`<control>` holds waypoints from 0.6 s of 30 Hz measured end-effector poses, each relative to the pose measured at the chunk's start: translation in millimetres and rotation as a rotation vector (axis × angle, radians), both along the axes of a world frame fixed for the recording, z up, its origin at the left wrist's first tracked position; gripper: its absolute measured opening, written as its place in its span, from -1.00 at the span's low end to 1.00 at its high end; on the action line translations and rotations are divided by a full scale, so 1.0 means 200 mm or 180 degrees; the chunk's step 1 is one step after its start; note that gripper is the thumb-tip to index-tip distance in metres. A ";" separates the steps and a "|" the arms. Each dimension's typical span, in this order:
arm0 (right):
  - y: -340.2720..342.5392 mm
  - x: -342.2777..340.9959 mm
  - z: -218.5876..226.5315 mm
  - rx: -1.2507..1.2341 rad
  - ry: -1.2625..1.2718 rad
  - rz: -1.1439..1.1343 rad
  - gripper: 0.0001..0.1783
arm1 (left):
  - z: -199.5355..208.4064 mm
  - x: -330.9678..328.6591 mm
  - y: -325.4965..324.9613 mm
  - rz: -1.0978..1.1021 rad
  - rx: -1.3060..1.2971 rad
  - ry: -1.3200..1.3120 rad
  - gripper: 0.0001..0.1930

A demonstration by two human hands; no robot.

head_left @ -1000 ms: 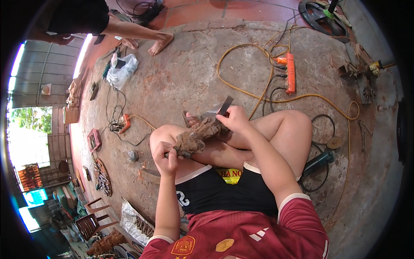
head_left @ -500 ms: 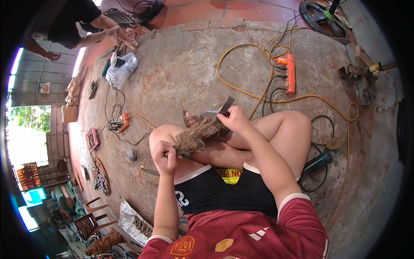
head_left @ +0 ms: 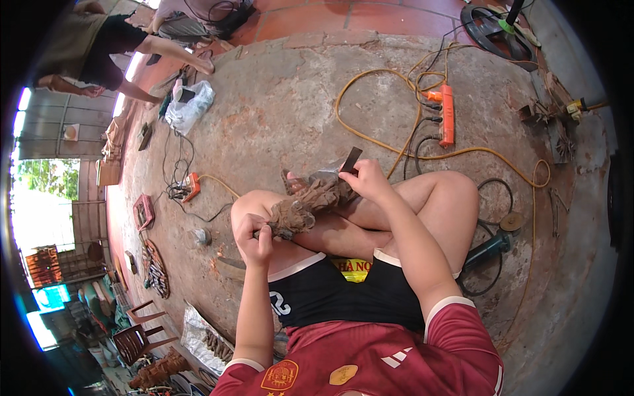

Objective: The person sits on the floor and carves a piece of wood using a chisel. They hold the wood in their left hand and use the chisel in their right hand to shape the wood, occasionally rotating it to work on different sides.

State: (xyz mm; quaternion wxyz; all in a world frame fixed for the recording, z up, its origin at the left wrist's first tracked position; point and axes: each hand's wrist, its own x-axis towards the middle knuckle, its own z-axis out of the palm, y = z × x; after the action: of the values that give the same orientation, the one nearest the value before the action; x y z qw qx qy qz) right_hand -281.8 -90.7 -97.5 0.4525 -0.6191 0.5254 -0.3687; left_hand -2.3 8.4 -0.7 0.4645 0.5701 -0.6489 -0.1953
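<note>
A rough brown carved wooden piece [head_left: 295,216] lies across my crossed legs, slanting up to the right. My left hand [head_left: 256,239] is closed on its lower left end. Above its right end, my right hand [head_left: 367,181] pinches a dark flat strip [head_left: 351,160] between thumb and fingers. The strip's upper end sticks out past the fingertips. A greyish, shiny sheet-like thing [head_left: 327,173] shows just behind the carving; its kind is unclear.
An orange power strip [head_left: 447,115] with a looping yellow cord [head_left: 340,99] lies ahead on the right. By my right knee is a dark green power tool [head_left: 487,251]. Far left are a plastic bag [head_left: 191,109], a red tray [head_left: 142,213] and a walking person [head_left: 99,53].
The person at the far left has straightened up from reaching down and now shows bare legs in stride. My hands and the carving have barely moved; the whole view shifts slightly.
</note>
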 end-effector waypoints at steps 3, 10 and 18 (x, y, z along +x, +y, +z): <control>0.00 0.00 0.01 -0.0178 -0.0112 0.0035 -0.78 | 0.01 0.00 0.00 0.0064 0.0032 0.0002 -0.90; -0.01 0.04 0.03 0.0322 -0.0934 -0.0321 -0.78 | 0.01 0.00 0.01 -0.0072 -0.0039 -0.0227 -0.87; 0.00 0.08 -0.02 0.0746 -0.0713 -0.0028 -0.75 | 0.05 -0.07 0.07 -0.0406 -0.0088 -0.0376 -0.83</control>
State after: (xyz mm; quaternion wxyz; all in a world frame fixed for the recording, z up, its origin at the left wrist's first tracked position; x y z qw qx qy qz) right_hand -266.8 -90.3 -102.3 0.5758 -0.5148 0.5137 -0.3735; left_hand -16.6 21.7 9.1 0.4199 0.5317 -0.7127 -0.1815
